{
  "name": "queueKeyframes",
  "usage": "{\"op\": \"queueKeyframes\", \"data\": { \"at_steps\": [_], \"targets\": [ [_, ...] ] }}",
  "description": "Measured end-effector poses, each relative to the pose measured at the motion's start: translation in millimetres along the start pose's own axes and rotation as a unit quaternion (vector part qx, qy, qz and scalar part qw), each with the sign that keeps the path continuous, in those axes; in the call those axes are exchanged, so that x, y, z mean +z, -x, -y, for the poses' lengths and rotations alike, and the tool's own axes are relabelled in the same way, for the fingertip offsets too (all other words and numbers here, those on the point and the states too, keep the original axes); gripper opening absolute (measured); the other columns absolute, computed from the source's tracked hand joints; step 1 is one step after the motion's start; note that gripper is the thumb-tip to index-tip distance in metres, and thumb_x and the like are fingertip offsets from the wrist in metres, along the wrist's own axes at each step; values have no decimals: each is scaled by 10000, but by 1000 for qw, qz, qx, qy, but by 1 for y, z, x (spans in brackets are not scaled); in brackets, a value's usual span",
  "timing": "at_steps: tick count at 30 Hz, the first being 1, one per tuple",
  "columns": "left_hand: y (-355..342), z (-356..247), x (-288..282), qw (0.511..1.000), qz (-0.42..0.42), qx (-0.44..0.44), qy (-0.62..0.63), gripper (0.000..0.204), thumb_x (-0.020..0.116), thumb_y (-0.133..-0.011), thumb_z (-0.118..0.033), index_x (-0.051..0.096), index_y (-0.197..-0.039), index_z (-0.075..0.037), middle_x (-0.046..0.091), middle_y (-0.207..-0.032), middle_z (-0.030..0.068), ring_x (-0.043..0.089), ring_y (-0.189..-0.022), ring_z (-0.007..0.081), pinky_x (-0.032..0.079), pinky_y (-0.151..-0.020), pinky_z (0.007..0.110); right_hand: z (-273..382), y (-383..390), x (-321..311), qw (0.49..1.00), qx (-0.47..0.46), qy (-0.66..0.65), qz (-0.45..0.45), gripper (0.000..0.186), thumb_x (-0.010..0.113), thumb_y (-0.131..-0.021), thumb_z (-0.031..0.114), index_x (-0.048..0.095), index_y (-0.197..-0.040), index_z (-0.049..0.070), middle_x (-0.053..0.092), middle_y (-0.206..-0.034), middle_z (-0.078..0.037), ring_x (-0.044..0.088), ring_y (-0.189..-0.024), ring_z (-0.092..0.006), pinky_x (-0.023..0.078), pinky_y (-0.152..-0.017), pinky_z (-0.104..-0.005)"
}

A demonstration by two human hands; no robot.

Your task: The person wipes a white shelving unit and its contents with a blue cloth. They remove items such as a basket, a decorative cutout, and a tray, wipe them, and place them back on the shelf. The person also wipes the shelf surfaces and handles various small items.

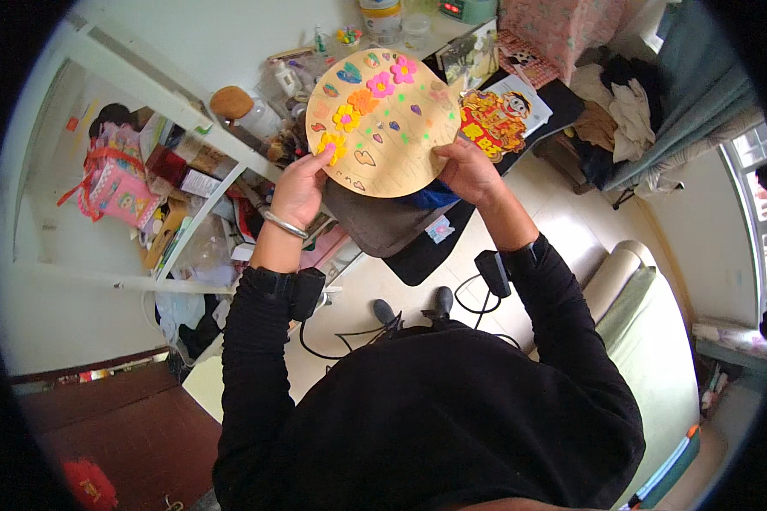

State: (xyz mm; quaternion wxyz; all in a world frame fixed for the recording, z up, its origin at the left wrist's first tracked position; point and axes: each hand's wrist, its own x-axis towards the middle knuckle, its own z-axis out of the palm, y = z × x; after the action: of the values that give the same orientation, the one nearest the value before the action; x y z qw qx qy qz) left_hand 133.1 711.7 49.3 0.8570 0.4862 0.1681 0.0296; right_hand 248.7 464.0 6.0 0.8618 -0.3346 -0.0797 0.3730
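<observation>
A round tan board (pixel 413 140), decorated with pink, orange and yellow flower shapes and small painted or drawn marks, is held up in front of me. My left hand (pixel 302 183) grips its lower-left edge, thumb beside a yellow flower (pixel 332 149). My right hand (pixel 469 170) grips its lower-right edge with the thumb on top. A red-and-gold cut-out decoration with a cartoon figure (pixel 494 128) lies on white paper (pixel 528 98) just beyond the board's right side. Beneath the board is a grey padded surface (pixel 366 221), partly hidden by it.
Cluttered white shelves (pixel 200 204) stand at left, with bottles and jars (pixel 256 111) behind. Heaped clothes (pixel 614 111) sit at back right. A pale green padded seat (pixel 648 358) is at my right, a dark red surface (pixel 136 426) lower left. Black cables (pixel 349 349) hang above the tiled floor (pixel 571 238).
</observation>
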Motion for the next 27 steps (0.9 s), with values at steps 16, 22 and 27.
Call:
{"op": "queueKeyframes", "data": {
  "at_steps": [16,22,27],
  "targets": [
    [20,55,-16,948,85,-58,300,544,305,-968,-432,300,-1386,-84,377,-1393,138,391,-1256,330,306,-1040,503,-61,32,-9,996,69,-9,59,394,571,-873,104,473,-1247,31,571,-1207,-94,568,-1081,-202,429,-956,-353],
    [28,65,-17,947,80,-67,304,507,347,-971,-379,315,-1371,-70,394,-1378,144,404,-1248,322,338,-1021,502,-65,45,-11,996,81,19,34,368,617,-862,128,511,-1203,39,596,-1154,-71,587,-1032,-174,469,-903,-332],
    [33,70,-4,992,-76,5,102,481,384,-971,-349,351,-1325,-24,463,-1306,164,497,-1161,318,430,-942,467,-48,41,-8,957,-24,262,-125,647,660,-776,21,314,-1322,-3,558,-1145,-120,594,-943,-201,510,-803,-322]
  ]
}}
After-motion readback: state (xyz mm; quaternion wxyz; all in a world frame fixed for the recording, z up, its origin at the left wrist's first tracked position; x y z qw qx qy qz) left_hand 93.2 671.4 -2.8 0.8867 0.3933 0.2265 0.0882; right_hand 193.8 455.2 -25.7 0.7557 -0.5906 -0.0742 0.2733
